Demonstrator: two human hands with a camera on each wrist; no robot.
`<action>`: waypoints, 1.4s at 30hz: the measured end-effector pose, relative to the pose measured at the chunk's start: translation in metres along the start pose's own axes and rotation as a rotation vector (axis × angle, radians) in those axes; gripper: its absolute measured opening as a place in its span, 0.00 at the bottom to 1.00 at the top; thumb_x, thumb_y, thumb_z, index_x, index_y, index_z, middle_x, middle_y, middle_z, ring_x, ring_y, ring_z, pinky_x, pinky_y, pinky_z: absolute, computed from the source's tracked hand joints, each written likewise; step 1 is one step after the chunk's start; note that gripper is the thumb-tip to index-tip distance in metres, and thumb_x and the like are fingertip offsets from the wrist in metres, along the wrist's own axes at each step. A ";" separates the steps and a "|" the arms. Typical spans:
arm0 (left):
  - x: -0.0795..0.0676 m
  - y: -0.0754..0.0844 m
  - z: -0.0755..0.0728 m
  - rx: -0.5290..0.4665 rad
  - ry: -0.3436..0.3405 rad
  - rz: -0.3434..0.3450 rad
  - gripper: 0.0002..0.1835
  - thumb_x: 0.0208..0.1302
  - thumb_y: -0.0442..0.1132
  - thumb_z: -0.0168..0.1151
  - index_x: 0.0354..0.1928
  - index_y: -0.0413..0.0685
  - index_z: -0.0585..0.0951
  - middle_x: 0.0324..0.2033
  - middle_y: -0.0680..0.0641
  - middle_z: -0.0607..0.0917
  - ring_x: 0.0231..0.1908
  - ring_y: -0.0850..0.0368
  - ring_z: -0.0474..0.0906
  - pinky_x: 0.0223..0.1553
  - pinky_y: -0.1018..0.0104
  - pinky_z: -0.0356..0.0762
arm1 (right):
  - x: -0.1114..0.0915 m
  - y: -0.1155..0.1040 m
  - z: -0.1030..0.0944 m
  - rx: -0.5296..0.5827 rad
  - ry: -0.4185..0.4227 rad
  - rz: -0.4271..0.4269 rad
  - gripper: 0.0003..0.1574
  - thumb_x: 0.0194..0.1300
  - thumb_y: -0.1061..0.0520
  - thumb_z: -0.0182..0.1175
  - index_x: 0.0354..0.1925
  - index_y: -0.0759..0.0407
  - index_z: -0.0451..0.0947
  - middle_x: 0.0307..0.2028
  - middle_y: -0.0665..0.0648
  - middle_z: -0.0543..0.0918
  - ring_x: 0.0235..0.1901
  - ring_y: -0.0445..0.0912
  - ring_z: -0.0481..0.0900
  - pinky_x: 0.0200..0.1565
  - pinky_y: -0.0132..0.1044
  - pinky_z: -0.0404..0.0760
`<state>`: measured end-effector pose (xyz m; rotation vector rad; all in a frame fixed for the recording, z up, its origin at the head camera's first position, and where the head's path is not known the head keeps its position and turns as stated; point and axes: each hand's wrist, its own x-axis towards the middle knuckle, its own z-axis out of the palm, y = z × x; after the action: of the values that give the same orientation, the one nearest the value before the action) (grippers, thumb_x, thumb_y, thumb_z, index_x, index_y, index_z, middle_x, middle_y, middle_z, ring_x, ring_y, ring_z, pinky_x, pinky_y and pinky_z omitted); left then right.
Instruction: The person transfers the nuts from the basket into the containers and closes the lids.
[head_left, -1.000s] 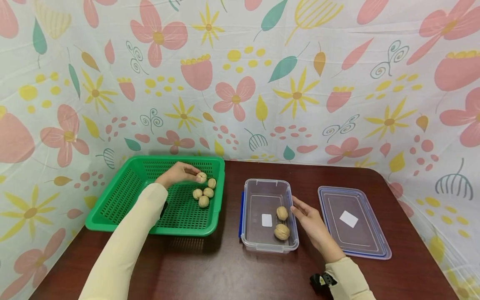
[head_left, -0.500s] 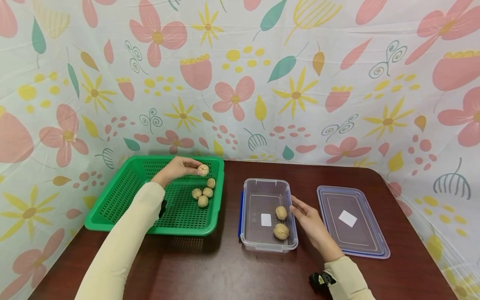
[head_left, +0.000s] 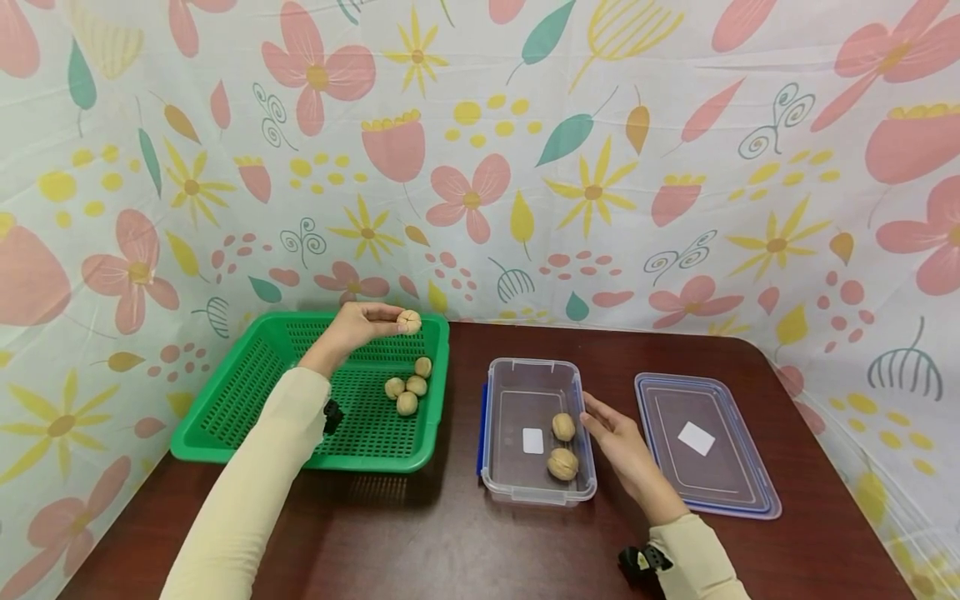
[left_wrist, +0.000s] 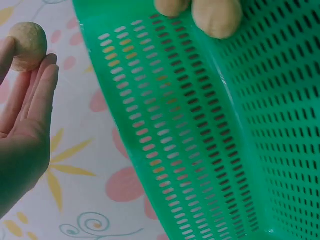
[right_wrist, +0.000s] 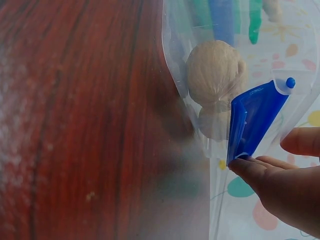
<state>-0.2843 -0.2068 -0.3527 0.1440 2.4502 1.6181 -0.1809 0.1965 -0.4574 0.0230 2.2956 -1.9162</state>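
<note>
I hold a walnut (head_left: 409, 322) pinched between the thumb and fingertips of my left hand (head_left: 354, 328), left of centre and just below mid-height in the head view, raised in front of the green basket's (head_left: 367, 463) far right corner. The basket fills the left part of the lower half, its floor and walls slotted; my pale left sleeve (head_left: 247, 487) comes up from the bottom edge and crosses its front rim. Below the walnut I hold, four walnuts (head_left: 416, 385) lie bunched near the basket's right wall. Right of centre in the lower half, a transparent container (head_left: 517, 408) sits on the dark red-brown table (head_left: 450, 550), a blue strip (head_left: 482, 429) along its left side. A white label (head_left: 533, 441) shows at its floor, and two walnuts (head_left: 562, 464) lie along its right side, one nearer the bottom of the frame. My right hand (head_left: 621, 450) grasps nothing: its fingers rest extended against the container's right side, and in the right wrist view they touch the lower end of a blue flap (right_wrist: 260, 117). At lower right, near that hand, a blue-edged transparent lid (head_left: 720, 467) lies flat, bearing a white square label (head_left: 697, 438).
</note>
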 end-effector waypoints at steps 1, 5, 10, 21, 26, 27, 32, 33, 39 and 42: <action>-0.001 0.002 0.001 0.000 0.004 0.002 0.25 0.60 0.43 0.69 0.59 0.45 0.79 0.56 0.41 0.80 0.59 0.47 0.73 0.64 0.47 0.65 | 0.000 0.000 0.000 0.000 0.000 0.001 0.32 0.75 0.60 0.47 0.72 0.67 0.55 0.70 0.67 0.58 0.70 0.56 0.55 0.69 0.50 0.54; -0.003 0.007 0.005 -0.005 0.010 0.027 0.25 0.60 0.44 0.69 0.59 0.46 0.79 0.56 0.41 0.80 0.60 0.47 0.72 0.64 0.49 0.66 | -0.001 0.000 -0.001 0.007 -0.004 -0.007 0.31 0.75 0.60 0.47 0.72 0.68 0.55 0.70 0.68 0.58 0.69 0.56 0.56 0.69 0.51 0.53; -0.006 0.017 0.014 -0.032 0.014 0.043 0.25 0.61 0.44 0.68 0.60 0.46 0.78 0.57 0.42 0.79 0.60 0.48 0.71 0.65 0.50 0.64 | 0.000 0.000 0.000 0.003 -0.001 -0.001 0.31 0.75 0.60 0.47 0.72 0.67 0.55 0.70 0.67 0.58 0.69 0.56 0.56 0.69 0.49 0.54; -0.014 0.045 0.044 -0.117 0.068 0.055 0.25 0.60 0.45 0.69 0.59 0.48 0.79 0.55 0.45 0.81 0.60 0.51 0.72 0.64 0.52 0.66 | 0.001 0.001 -0.001 0.015 0.001 0.004 0.31 0.75 0.61 0.47 0.72 0.67 0.55 0.71 0.66 0.58 0.71 0.53 0.53 0.70 0.49 0.53; -0.019 0.061 0.062 -0.165 0.076 0.074 0.22 0.59 0.44 0.70 0.55 0.50 0.82 0.52 0.48 0.83 0.57 0.54 0.74 0.63 0.54 0.67 | 0.000 0.001 0.000 0.019 -0.005 -0.003 0.31 0.75 0.61 0.47 0.72 0.67 0.55 0.71 0.66 0.58 0.70 0.54 0.54 0.70 0.49 0.53; -0.020 0.064 0.065 -0.171 0.076 0.078 0.21 0.59 0.44 0.70 0.55 0.50 0.82 0.52 0.48 0.83 0.56 0.54 0.74 0.63 0.54 0.67 | 0.000 0.000 0.000 0.017 -0.006 -0.005 0.31 0.75 0.61 0.47 0.72 0.67 0.55 0.71 0.66 0.58 0.70 0.55 0.54 0.70 0.49 0.53; -0.028 0.077 0.082 -0.218 0.073 0.101 0.20 0.59 0.41 0.70 0.54 0.49 0.83 0.50 0.48 0.84 0.53 0.56 0.78 0.60 0.57 0.71 | -0.001 -0.001 0.001 0.011 -0.007 -0.008 0.31 0.76 0.61 0.46 0.72 0.68 0.54 0.71 0.68 0.57 0.69 0.57 0.56 0.69 0.50 0.54; -0.029 0.079 0.086 -0.228 0.072 0.109 0.20 0.59 0.40 0.70 0.54 0.48 0.83 0.49 0.48 0.84 0.52 0.56 0.78 0.59 0.58 0.71 | -0.001 -0.002 0.001 0.013 -0.008 -0.007 0.31 0.76 0.61 0.46 0.72 0.68 0.54 0.71 0.68 0.57 0.69 0.57 0.56 0.69 0.50 0.54; -0.036 0.084 0.108 -0.334 0.049 0.178 0.20 0.58 0.35 0.70 0.54 0.42 0.82 0.49 0.44 0.85 0.50 0.54 0.81 0.56 0.61 0.75 | -0.002 -0.001 0.001 0.010 -0.010 -0.006 0.32 0.76 0.60 0.46 0.72 0.68 0.53 0.71 0.68 0.57 0.69 0.57 0.57 0.69 0.50 0.54; -0.039 0.085 0.122 -0.355 0.045 0.197 0.20 0.57 0.34 0.70 0.53 0.40 0.82 0.48 0.43 0.85 0.49 0.53 0.82 0.54 0.62 0.77 | -0.002 -0.002 0.000 0.006 -0.008 -0.004 0.32 0.76 0.60 0.46 0.72 0.68 0.53 0.71 0.68 0.57 0.69 0.57 0.57 0.69 0.50 0.54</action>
<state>-0.2221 -0.0711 -0.3162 0.3037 2.1917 2.1304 -0.1790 0.1960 -0.4557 0.0116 2.2861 -1.9216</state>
